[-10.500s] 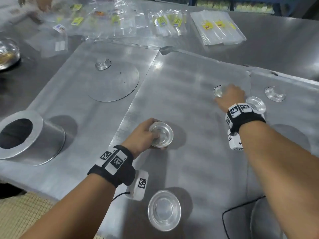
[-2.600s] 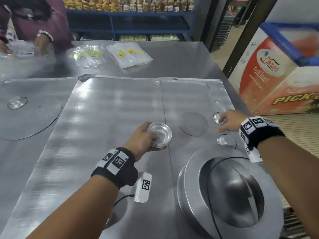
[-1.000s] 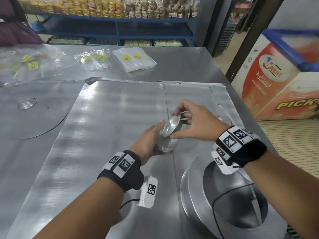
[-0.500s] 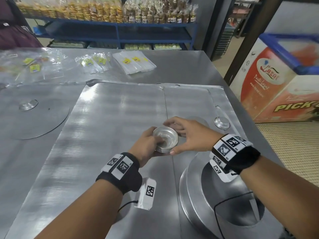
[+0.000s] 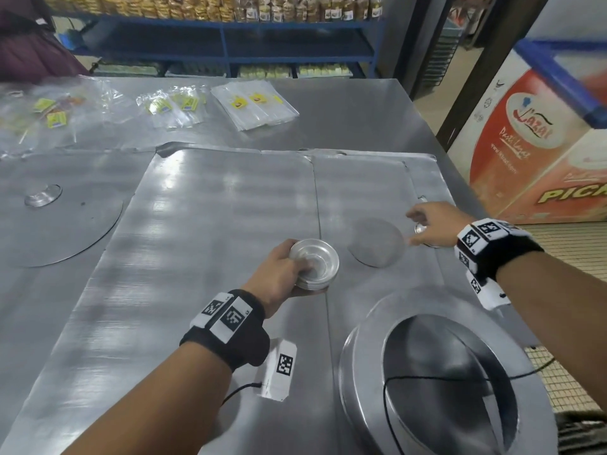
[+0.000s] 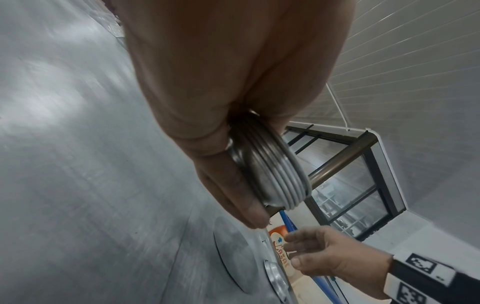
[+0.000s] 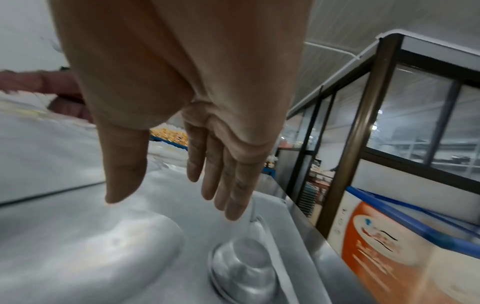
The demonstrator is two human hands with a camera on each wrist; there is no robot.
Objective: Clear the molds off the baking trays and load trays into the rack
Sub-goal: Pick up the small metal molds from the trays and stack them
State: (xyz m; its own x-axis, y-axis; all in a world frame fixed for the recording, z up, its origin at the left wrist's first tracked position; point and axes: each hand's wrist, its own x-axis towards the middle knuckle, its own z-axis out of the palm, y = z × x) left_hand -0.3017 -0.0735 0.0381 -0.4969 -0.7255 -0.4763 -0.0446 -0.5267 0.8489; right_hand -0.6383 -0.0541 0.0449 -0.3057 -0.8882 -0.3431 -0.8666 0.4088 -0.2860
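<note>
My left hand (image 5: 279,270) grips a nested stack (image 5: 315,262) of small metal molds, thumb over the rim, fingers curled underneath; the left wrist view shows several rims packed tight. The stack is held just above the seam between the middle tray (image 5: 213,224) and the right tray (image 5: 361,178).

My right hand (image 5: 430,226) is empty, fingers (image 7: 223,185) straight and spread, reaching over the one loose mold (image 7: 244,265) at the right tray's right edge. Fingertips hover just above it, not touching.

Handling, as I judge it: thin pressed metal, light, stiff, slick. The mold lies mouth-down, so the sloped wall gives little purchase; best pinch across the rim, thumb one side, fingers opposite, then drop it onto the stack. Rim sits close to the tray's raised lip, so finger room on that side looks tight.

Beside it, inward: a flat disc (image 5: 376,241). At the right tray's near edge: a big ring mold (image 5: 437,379) on its side. On the left tray (image 5: 65,290): another disc (image 5: 59,228) with a small mold (image 5: 42,196) on it.
</note>
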